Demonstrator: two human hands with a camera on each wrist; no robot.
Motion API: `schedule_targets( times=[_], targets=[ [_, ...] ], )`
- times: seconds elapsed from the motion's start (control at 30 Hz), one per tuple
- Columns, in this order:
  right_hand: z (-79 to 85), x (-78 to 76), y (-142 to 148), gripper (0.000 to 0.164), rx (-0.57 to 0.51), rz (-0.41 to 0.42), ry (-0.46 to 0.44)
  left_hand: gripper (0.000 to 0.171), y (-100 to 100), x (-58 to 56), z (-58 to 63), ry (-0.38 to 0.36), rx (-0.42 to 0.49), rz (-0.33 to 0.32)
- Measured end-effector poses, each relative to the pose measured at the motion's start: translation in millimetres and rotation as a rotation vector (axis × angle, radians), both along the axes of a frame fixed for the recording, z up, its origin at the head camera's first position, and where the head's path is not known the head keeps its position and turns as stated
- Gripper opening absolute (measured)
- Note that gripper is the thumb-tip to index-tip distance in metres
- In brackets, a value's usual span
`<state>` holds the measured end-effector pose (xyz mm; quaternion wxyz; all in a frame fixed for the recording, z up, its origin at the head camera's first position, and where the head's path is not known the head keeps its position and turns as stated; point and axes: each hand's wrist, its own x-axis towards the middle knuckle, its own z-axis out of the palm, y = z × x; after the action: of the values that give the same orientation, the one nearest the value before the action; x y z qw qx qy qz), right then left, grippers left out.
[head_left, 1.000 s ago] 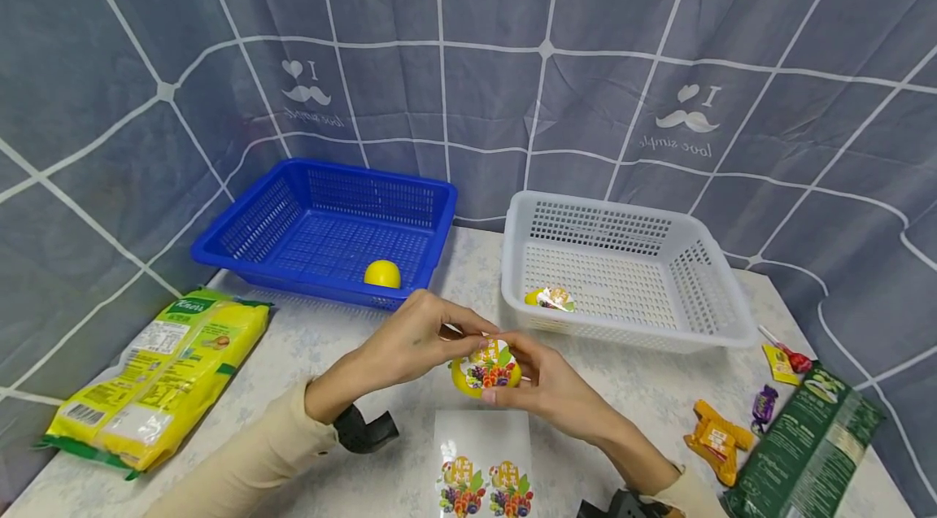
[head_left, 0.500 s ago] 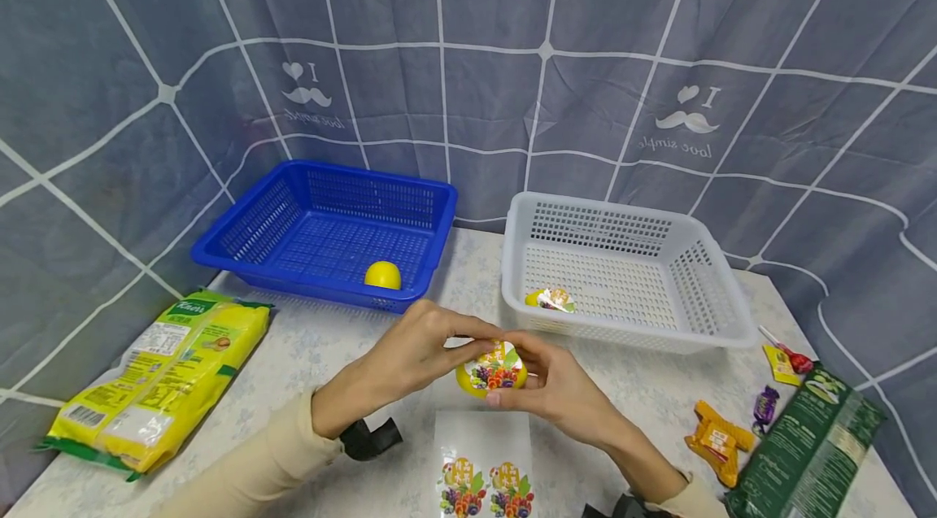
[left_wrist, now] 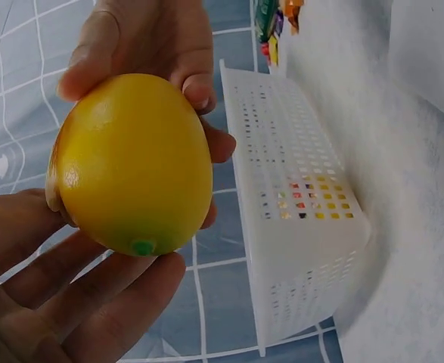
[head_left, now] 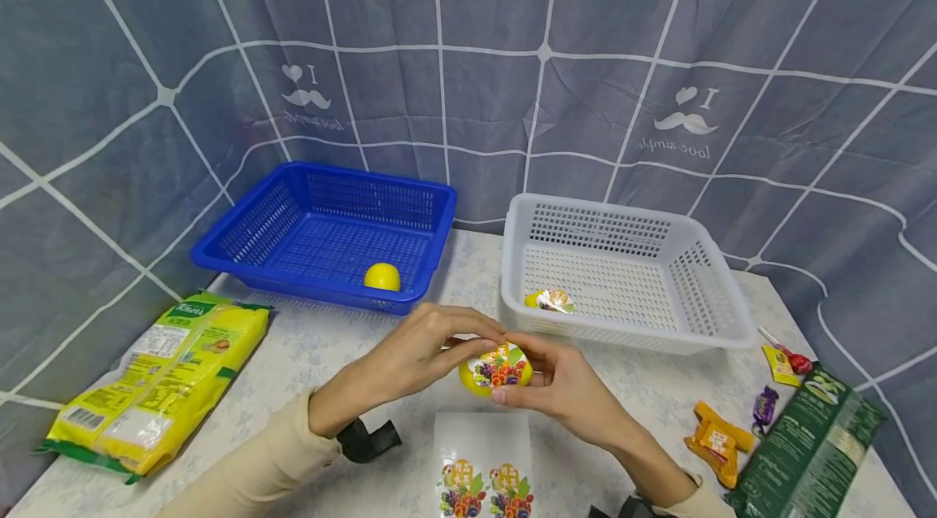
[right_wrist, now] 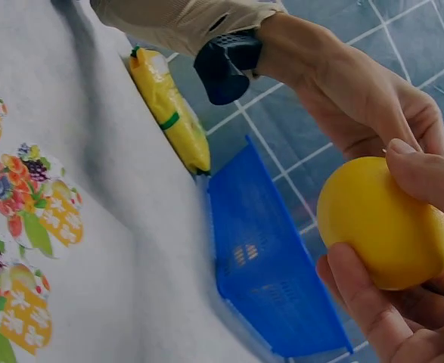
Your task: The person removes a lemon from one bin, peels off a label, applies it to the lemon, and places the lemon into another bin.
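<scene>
A yellow lemon (head_left: 472,382) with a glossy fruit-print sticker (head_left: 503,367) on its upper face is held between both hands above the table. My right hand (head_left: 574,388) grips its right side, thumb at the front and fingers behind. My left hand (head_left: 410,359) holds the other side, its thumb on the sticker's upper edge and its fingers at the back. In the left wrist view the lemon (left_wrist: 135,166) shows its bare underside and a green tip. Below the hands lies a sticker sheet (head_left: 479,435) with two fruit stickers visible in the head view.
A blue basket (head_left: 293,280) at the back left holds another lemon (head_left: 382,276). A white basket (head_left: 629,333) at the back right contains a stickered lemon (head_left: 551,301). A yellow bag (head_left: 164,380) lies left; a green packet (head_left: 808,441) and wrapped candies (head_left: 719,443) lie right.
Both hands have shifted slightly right with the lemon, which has turned a little. The left thumb stays on the sticker. The baskets and the sticker sheet have not moved.
</scene>
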<state>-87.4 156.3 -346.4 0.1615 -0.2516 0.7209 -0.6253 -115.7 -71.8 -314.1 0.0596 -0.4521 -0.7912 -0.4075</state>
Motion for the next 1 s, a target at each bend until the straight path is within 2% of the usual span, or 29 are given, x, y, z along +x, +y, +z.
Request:
schedule_targets(
  times=[0.27,0.47,0.77,1.0],
  targets=[
    [3.2,-0.4,2.2,0.067,-0.007,0.039,-0.019,0.021,-2.4,-0.6,-0.2,-0.073,0.021,-0.022],
    [6.0,-0.2,1.2,0.065,0.012,0.02,-0.03,0.022,-2.4,-1.5,-1.5,-0.078,0.031,-0.048],
    [13.7,0.8,3.5,0.065,0.067,-0.014,0.012,0.031,0.9,2.2,0.1,-0.035,0.039,-0.045],
    [17.3,-0.6,7.1,0.067,0.03,-0.016,0.008,0.046,4.1,4.1,-0.4,0.037,0.055,-0.029]
  ],
)
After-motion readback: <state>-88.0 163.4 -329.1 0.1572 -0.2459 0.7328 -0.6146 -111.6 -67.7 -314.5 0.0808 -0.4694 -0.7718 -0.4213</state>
